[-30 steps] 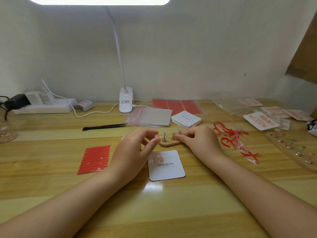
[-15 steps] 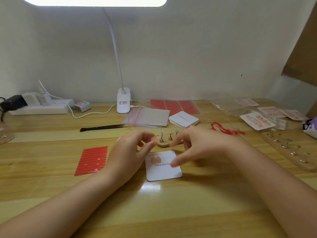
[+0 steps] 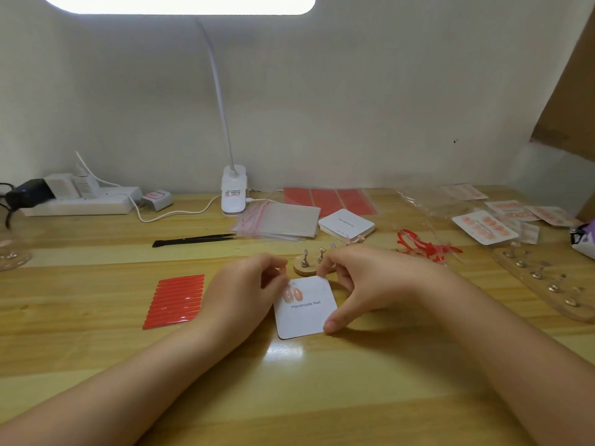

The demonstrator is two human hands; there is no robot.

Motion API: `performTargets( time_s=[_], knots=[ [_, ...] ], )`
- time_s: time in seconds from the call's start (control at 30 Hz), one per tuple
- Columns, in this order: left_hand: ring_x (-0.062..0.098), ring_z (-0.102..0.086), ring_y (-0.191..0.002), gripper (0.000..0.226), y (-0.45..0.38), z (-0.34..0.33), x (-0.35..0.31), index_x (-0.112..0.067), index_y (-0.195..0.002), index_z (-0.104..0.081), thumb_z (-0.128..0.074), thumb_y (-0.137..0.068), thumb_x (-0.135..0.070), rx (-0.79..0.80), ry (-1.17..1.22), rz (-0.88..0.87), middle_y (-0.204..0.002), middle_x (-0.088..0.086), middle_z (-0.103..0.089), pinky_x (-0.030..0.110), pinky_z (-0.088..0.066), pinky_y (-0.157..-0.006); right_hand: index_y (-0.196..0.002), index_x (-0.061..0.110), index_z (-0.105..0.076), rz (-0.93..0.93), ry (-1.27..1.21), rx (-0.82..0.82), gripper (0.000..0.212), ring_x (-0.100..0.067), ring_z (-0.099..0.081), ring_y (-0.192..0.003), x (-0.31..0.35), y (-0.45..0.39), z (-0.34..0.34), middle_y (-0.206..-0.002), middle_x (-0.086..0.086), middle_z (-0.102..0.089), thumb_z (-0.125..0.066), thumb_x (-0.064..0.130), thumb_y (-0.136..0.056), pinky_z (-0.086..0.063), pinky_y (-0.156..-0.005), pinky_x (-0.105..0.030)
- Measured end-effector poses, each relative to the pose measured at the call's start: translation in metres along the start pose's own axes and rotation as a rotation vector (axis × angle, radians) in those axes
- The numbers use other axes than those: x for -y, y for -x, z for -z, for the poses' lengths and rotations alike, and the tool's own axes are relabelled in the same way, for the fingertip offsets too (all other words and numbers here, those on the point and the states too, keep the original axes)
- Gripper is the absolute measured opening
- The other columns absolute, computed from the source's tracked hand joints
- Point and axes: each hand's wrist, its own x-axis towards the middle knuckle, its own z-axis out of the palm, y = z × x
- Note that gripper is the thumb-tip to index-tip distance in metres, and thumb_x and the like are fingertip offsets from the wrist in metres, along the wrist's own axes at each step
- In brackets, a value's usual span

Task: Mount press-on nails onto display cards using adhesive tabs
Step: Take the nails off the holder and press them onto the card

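Observation:
A white display card (image 3: 307, 312) printed "Handmade Nail" lies on the wooden table, with two pink press-on nails (image 3: 292, 294) stuck at its upper left. My right hand (image 3: 360, 284) pinches the card's right edge between forefinger at the top corner and thumb at the bottom corner. My left hand (image 3: 244, 291) is at the card's left side, fingertips curled together and pinching a small pink nail (image 3: 282, 269) above the card. Just behind the card stands a small wooden nail stand (image 3: 307, 263) with metal pegs. A red sheet of adhesive tabs (image 3: 175, 300) lies to the left.
Black tweezers (image 3: 196, 240), a stack of zip bags (image 3: 280, 220), spare white cards (image 3: 347, 225) and red sheets (image 3: 328, 201) lie behind. A lamp base (image 3: 234, 196) and power strip (image 3: 80, 204) sit at the back. Red peeled strips (image 3: 425, 244), finished cards (image 3: 486, 228) and a long wooden stand (image 3: 547, 284) are on the right.
My right hand left the small wooden stand, came down and took hold of the card's right edge. My left hand stays at the card's left side with its fingertips together.

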Motion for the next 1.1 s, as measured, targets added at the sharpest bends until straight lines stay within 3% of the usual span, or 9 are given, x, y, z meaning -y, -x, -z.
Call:
performTargets(
  time_s=[0.13,0.23,0.3,0.37,0.47,0.7,0.87,1.0,1.1],
  knots=[
    [-0.004,-0.067,-0.081,0.023,-0.008,0.007,0.004,-0.027,-0.103,-0.073,-0.076,-0.081,-0.019,-0.051,0.305,0.124,-0.081,-0.017,-0.071,0.017,-0.055,-0.076,-0.112,0.048,-0.045,0.040,-0.004,-0.107,0.072,0.013,-0.047,-0.068,-0.001,0.002,0.000,-0.079,0.019,-0.047,-0.083,0.063,-0.053,-0.029,-0.053,-0.017],
    [0.002,-0.070,-0.083,0.025,-0.016,0.019,0.000,-0.032,-0.093,-0.071,-0.078,-0.077,-0.014,-0.122,0.571,0.129,-0.084,-0.014,-0.075,0.015,-0.055,-0.073,-0.122,0.041,-0.048,0.038,-0.298,-0.218,0.069,0.010,-0.053,-0.069,0.004,0.000,0.001,-0.089,0.016,-0.057,-0.078,0.061,-0.063,-0.039,-0.062,-0.018],
    [0.004,-0.071,-0.083,0.024,-0.021,0.030,-0.005,-0.029,-0.094,-0.073,-0.077,-0.076,-0.013,-0.167,0.684,0.092,-0.087,-0.013,-0.075,0.013,-0.053,-0.072,-0.122,0.030,-0.057,0.062,-0.503,-0.271,0.052,0.004,-0.062,-0.080,0.009,0.000,0.003,-0.097,0.013,-0.064,-0.075,0.047,-0.076,-0.050,-0.069,-0.022],
    [0.005,-0.071,-0.084,0.024,-0.024,0.041,-0.012,-0.024,-0.098,-0.073,-0.076,-0.076,-0.015,-0.188,0.748,0.040,-0.090,-0.009,-0.076,0.013,-0.052,-0.073,-0.108,0.026,-0.068,0.121,-0.725,-0.277,0.023,-0.010,-0.070,-0.084,0.017,0.004,0.005,-0.094,0.009,-0.072,-0.072,0.024,-0.085,-0.057,-0.069,-0.027],
    [0.010,-0.072,-0.086,0.026,-0.025,0.055,-0.021,-0.021,-0.101,-0.072,-0.074,-0.075,-0.021,-0.223,0.798,-0.037,-0.091,-0.007,-0.076,0.019,-0.055,-0.075,-0.093,0.022,-0.072,0.207,-0.967,-0.306,0.022,-0.013,-0.072,-0.080,0.028,0.011,0.009,-0.087,0.002,-0.076,-0.065,0.001,-0.088,-0.060,-0.068,-0.028],
    [-0.001,-0.067,-0.085,0.025,-0.019,0.076,-0.036,-0.029,-0.113,-0.066,-0.067,-0.087,-0.031,-0.427,0.468,-0.240,-0.094,-0.018,-0.072,0.011,-0.050,-0.075,-0.093,0.010,-0.072,0.189,-1.191,-0.395,0.013,-0.031,-0.072,-0.088,0.043,0.019,0.015,-0.091,-0.011,-0.076,-0.065,0.001,-0.086,-0.057,-0.081,-0.052],
    [-0.005,-0.059,-0.083,0.029,-0.014,0.074,-0.042,-0.020,-0.116,-0.063,-0.062,-0.090,-0.034,-0.478,0.274,-0.347,-0.094,-0.018,-0.063,0.010,-0.045,-0.076,-0.102,0.002,-0.069,0.175,-1.295,-0.345,0.017,-0.025,-0.071,-0.079,0.049,0.023,0.016,-0.094,-0.015,-0.074,-0.063,0.001,-0.087,-0.060,-0.069,-0.039],
    [0.022,-0.061,-0.089,0.029,-0.010,0.072,-0.045,-0.022,-0.117,-0.062,-0.062,-0.090,-0.033,-0.498,0.127,-0.425,-0.095,-0.006,-0.064,0.035,-0.049,-0.080,-0.098,0.005,-0.071,0.200,-1.253,-0.364,0.014,-0.021,-0.072,-0.076,0.054,0.026,0.014,-0.088,-0.011,-0.075,-0.064,0.001,-0.087,-0.060,-0.064,-0.034],
    [0.026,-0.055,-0.087,0.028,-0.009,0.070,-0.045,-0.018,-0.112,-0.069,-0.062,-0.090,-0.033,-0.511,-0.016,-0.465,-0.093,-0.003,-0.061,0.029,-0.037,-0.079,-0.091,0.011,-0.072,0.236,-1.213,-0.376,0.011,-0.019,-0.073,-0.075,0.058,0.028,0.012,-0.081,-0.006,-0.075,-0.066,0.003,-0.087,-0.061,-0.065,-0.034]
  ],
)
